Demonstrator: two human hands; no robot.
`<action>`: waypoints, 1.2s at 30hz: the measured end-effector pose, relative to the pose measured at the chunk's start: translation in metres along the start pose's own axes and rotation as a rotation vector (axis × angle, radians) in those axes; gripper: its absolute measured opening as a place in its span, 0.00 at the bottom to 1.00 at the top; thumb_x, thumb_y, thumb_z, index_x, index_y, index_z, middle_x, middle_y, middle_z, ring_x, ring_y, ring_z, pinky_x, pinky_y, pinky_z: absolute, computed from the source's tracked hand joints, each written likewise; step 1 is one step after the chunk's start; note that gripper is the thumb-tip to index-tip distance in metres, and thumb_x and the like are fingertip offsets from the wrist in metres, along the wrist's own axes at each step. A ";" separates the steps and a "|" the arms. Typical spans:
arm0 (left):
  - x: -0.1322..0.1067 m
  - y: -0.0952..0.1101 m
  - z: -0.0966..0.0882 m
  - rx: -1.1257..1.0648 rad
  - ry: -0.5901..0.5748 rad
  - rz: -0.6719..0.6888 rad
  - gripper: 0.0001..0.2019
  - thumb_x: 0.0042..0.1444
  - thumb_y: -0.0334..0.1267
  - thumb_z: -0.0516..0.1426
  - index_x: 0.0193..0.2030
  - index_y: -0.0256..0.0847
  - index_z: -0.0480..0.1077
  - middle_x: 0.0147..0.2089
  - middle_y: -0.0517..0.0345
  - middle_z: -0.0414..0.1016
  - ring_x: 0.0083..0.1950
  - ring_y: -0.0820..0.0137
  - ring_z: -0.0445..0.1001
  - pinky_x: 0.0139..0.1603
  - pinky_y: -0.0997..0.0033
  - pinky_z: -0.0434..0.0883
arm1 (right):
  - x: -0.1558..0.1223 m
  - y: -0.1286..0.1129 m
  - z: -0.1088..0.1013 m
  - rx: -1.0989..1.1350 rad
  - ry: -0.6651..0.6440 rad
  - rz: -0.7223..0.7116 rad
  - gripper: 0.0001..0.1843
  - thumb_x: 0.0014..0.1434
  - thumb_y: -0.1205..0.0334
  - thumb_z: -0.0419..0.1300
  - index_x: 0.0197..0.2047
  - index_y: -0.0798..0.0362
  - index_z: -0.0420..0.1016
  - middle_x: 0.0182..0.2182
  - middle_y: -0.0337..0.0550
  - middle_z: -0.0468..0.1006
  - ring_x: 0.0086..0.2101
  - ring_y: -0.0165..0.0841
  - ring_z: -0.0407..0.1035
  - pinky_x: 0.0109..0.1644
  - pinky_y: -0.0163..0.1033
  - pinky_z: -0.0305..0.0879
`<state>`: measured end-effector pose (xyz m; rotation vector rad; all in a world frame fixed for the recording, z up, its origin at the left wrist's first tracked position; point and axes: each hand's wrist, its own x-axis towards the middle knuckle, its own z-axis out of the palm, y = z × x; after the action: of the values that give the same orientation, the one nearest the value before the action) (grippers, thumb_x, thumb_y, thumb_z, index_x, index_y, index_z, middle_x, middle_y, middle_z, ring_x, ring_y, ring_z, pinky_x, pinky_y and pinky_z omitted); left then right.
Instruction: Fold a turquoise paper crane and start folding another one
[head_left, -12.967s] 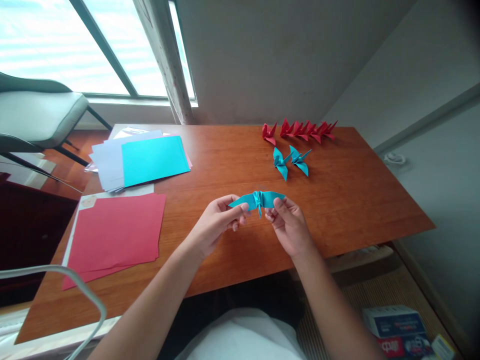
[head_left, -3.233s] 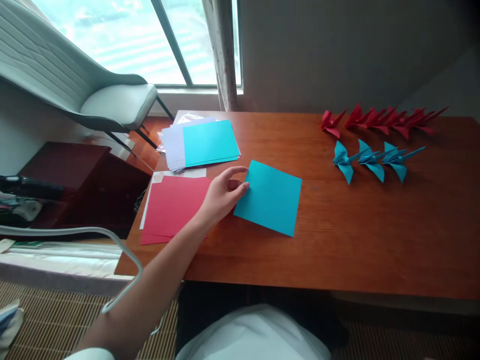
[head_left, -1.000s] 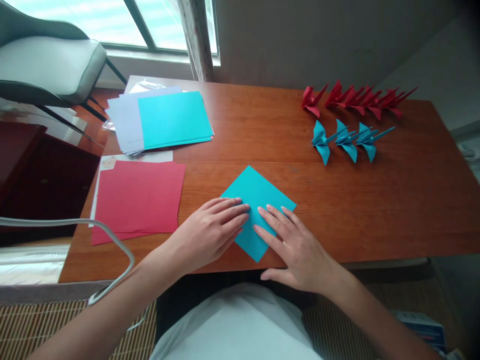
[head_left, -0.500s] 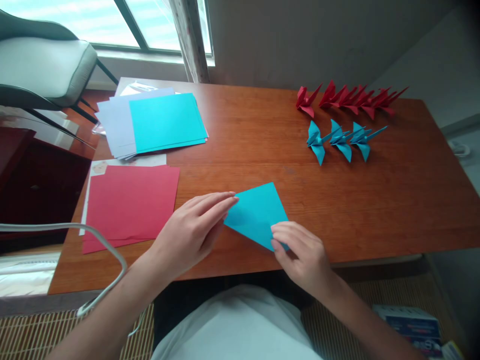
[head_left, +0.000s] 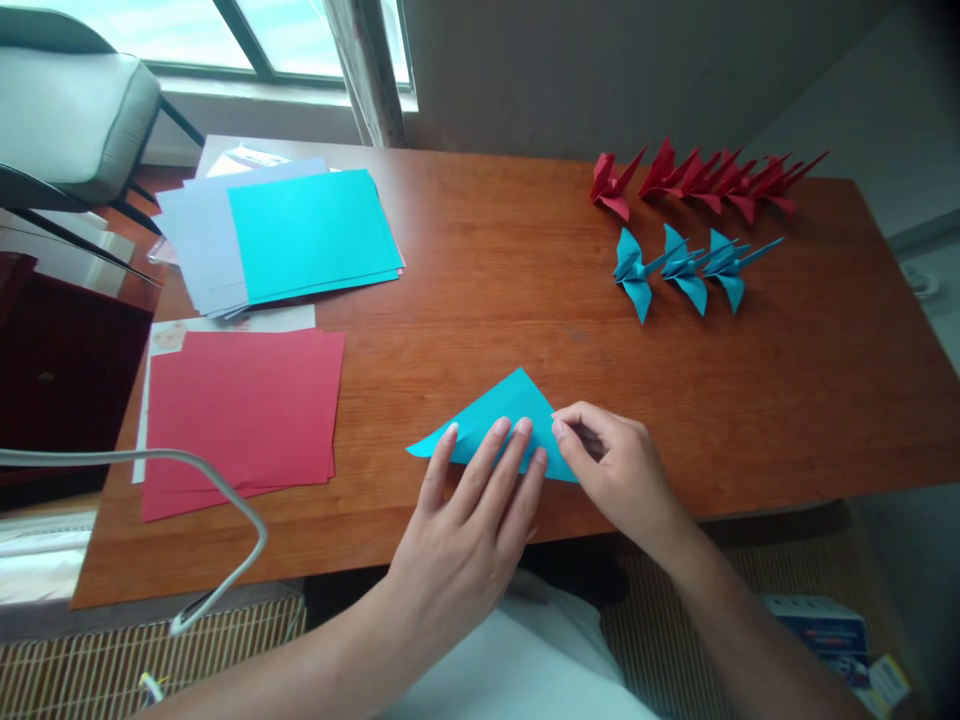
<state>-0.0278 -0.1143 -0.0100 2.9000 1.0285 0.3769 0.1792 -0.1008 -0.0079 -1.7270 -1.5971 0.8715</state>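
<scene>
A sheet of blue paper (head_left: 516, 402), now a triangle with one point facing away from me, lies on the table near its front edge. My left hand (head_left: 472, 520) rests on it with fingers spread and nothing gripped. At the triangle's right side, my right hand (head_left: 619, 460) pinches the paper's edge between thumb and forefinger. The left corner of the triangle sticks out past my left fingers. The bottom edge is partly hidden under that hand.
Red folded cranes (head_left: 720, 180) stand in a row at the back right, with blue folded cranes (head_left: 682, 270) in front. Blue sheets (head_left: 315, 235) top a paper stack at the back left, near red sheets (head_left: 244, 405). A grey cable (head_left: 247, 525) crosses the table's left front.
The blue sheet has gone from a four-sided shape to a folded triangle. My left hand has moved right and flattened onto it. My right hand has shifted slightly up and right.
</scene>
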 end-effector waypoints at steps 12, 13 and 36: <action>0.010 0.012 0.002 0.009 -0.080 -0.011 0.31 0.69 0.46 0.52 0.72 0.27 0.59 0.77 0.40 0.52 0.79 0.53 0.49 0.79 0.49 0.44 | 0.004 -0.005 -0.001 -0.200 0.028 -0.131 0.07 0.66 0.66 0.57 0.36 0.51 0.75 0.33 0.41 0.80 0.32 0.32 0.74 0.37 0.37 0.71; 0.010 0.012 0.003 -0.001 -0.079 -0.014 0.31 0.69 0.47 0.52 0.72 0.27 0.59 0.77 0.40 0.52 0.79 0.53 0.49 0.78 0.49 0.45 | 0.005 -0.004 -0.002 -0.221 0.049 -0.159 0.07 0.66 0.66 0.57 0.38 0.51 0.75 0.35 0.43 0.81 0.34 0.33 0.75 0.39 0.38 0.72; 0.035 -0.009 0.012 -0.104 -0.161 -0.044 0.37 0.66 0.57 0.53 0.73 0.32 0.57 0.76 0.36 0.54 0.76 0.47 0.54 0.75 0.46 0.50 | 0.029 0.016 -0.005 -0.219 -0.034 -0.390 0.23 0.66 0.75 0.56 0.61 0.48 0.74 0.56 0.42 0.80 0.52 0.39 0.70 0.60 0.51 0.72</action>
<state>-0.0036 -0.0851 -0.0151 2.7576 1.0141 0.1853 0.1944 -0.0731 -0.0191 -1.4684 -2.0250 0.5535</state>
